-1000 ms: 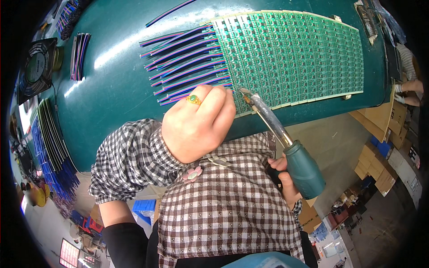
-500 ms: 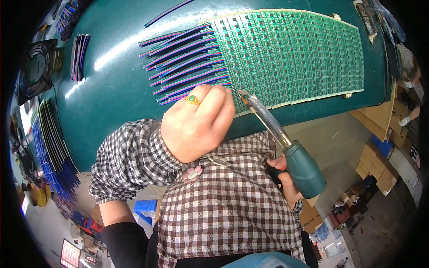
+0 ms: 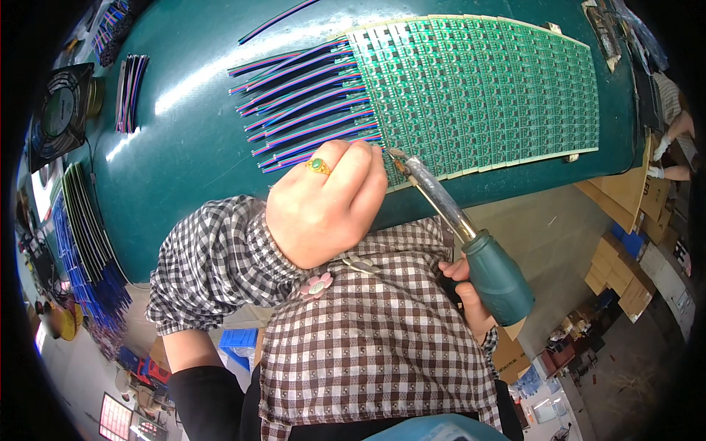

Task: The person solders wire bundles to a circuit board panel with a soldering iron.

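My left hand (image 3: 327, 198), wearing a ring with a green stone, is closed in a pinch at the near left corner of a panel of green circuit boards (image 3: 485, 88). What its fingertips grip is hidden behind the knuckles. Bundles of thin multicoloured wires (image 3: 309, 99) lie in a row along the panel's left edge, their right ends meeting the boards. In my right hand (image 3: 471, 298) is a soldering iron (image 3: 500, 279) with a dark green handle, partly covering the fingers. The iron slants up and left, its tip at the panel's edge beside my left fingertips.
The green tabletop (image 3: 191, 162) carries a loose wire bundle (image 3: 131, 94), another wire strand (image 3: 276, 20) and a black fan (image 3: 62, 117) at the left. A thick bunch of wires (image 3: 88, 250) hangs at the left edge. Cardboard boxes (image 3: 621, 268) and another person's arm (image 3: 673, 151) are at the right.
The soldering iron has shifted very slightly, its tip staying near my left fingertips. My left hand has hardly moved. At the far right, the other person's arms have moved.
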Demonstrator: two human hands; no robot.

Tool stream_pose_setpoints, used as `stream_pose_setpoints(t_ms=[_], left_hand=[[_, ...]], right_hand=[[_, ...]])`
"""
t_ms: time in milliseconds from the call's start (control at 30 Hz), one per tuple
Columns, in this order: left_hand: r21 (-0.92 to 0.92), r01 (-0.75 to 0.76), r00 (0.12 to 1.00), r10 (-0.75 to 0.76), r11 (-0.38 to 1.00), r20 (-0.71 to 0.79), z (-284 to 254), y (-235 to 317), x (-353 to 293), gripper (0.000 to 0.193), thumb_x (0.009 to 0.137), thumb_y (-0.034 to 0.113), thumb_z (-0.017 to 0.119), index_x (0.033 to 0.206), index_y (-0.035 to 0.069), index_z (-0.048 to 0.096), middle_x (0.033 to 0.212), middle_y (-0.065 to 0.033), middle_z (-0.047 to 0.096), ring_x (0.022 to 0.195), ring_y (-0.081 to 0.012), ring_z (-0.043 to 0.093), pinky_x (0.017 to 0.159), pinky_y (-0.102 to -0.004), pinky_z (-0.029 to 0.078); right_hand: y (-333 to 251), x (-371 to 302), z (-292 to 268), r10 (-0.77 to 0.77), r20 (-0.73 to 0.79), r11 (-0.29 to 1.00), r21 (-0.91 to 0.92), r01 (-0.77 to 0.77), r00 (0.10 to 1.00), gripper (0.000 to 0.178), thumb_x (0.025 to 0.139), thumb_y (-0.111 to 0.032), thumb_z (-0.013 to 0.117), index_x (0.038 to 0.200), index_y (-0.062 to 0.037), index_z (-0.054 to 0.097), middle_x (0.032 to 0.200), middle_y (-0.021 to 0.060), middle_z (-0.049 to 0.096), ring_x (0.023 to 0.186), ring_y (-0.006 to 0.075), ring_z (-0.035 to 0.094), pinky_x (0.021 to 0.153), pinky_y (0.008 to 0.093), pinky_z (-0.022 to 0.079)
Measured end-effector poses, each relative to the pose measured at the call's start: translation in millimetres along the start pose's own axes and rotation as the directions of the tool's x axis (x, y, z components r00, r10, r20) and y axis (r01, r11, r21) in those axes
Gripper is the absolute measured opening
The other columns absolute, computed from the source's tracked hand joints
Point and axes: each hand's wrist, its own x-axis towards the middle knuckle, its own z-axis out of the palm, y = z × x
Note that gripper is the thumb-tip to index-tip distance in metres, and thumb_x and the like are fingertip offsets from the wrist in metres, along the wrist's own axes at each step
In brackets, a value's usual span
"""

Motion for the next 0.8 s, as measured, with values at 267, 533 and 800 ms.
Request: stream_pose_setpoints(t_ms=[267,533,800], left_hand=[[0.007,0.011,1.000,-0.011,1.000,-0.003,0,2,-1,0.039,0.069,0.007,0.063,0.105,-0.007,0.065,0.098,-0.0124,0.061,0.083,-0.0238,0.062,0.071,-0.0310,0.054],[-0.017,0.018,1.000,-0.017,1.000,0.011,-1,0,1,0.039,0.069,0.007,0.063,0.106,-0.007,0.065,0.098,-0.0124,0.061,0.083,-0.0242,0.062,0.071,-0.0312,0.054],[-0.020,0.072,0.995,-0.070,0.997,0.069,-11,3,6,0.036,0.068,0.004,0.067,0.104,-0.003,0.066,0.098,-0.0113,0.061,0.084,-0.0244,0.063,0.072,-0.0317,0.053]], right_hand=[[3,-3,0,-0.021,-0.001,1.000,-0.010,0.021,1.000,0.056,0.077,-0.010,0.083,0.118,0.0081,0.050,0.095,0.0177,0.069,0.092,0.0253,0.069,0.088,0.0407,0.056],[-11,6,4,-0.047,0.077,0.999,-0.005,0.048,0.996,0.043,0.090,-0.017,0.068,0.117,0.0126,0.051,0.094,0.0142,0.057,0.090,0.0253,0.060,0.086,0.0497,0.056],[-13,23,17,-0.093,-0.066,0.948,0.300,0.108,0.994,0.056,0.090,-0.030,0.068,0.123,0.0118,0.047,0.090,0.0126,0.057,0.085,0.0260,0.060,0.081,0.0487,0.057]])
